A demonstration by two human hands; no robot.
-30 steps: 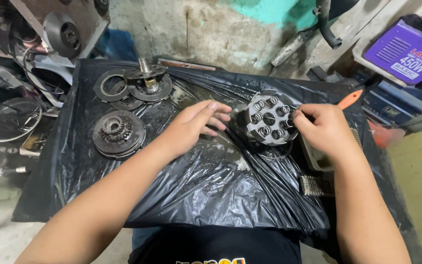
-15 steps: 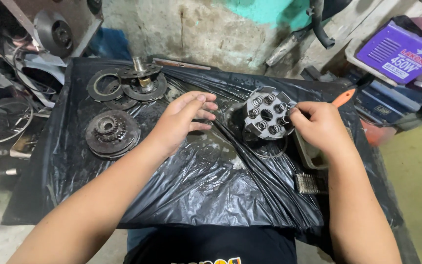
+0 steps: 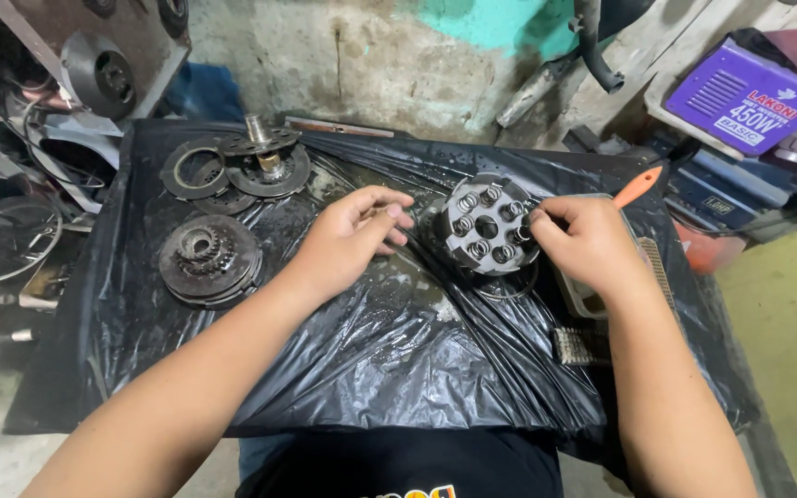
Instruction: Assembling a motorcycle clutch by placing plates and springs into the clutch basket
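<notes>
A round grey clutch part (image 3: 486, 226) with several short posts stands tilted on its edge on the black plastic sheet (image 3: 352, 360). My right hand (image 3: 583, 244) grips its right rim. My left hand (image 3: 352, 235) rests on the sheet just left of it, fingers loosely curled, holding nothing. A thin metal ring (image 3: 509, 286) lies under the part.
A geared clutch hub (image 3: 209, 258) lies at the left of the sheet. Flat plates and a hub with a shaft (image 3: 265, 161) sit at the back left. An orange-handled tool (image 3: 638, 184), a grey tray (image 3: 592, 300) and a wire brush (image 3: 583, 346) lie at the right. A purple box (image 3: 749, 92) stands at the back right.
My left hand has come off the clutch part and drawn back to the left. The part now stands more upright in my right hand.
</notes>
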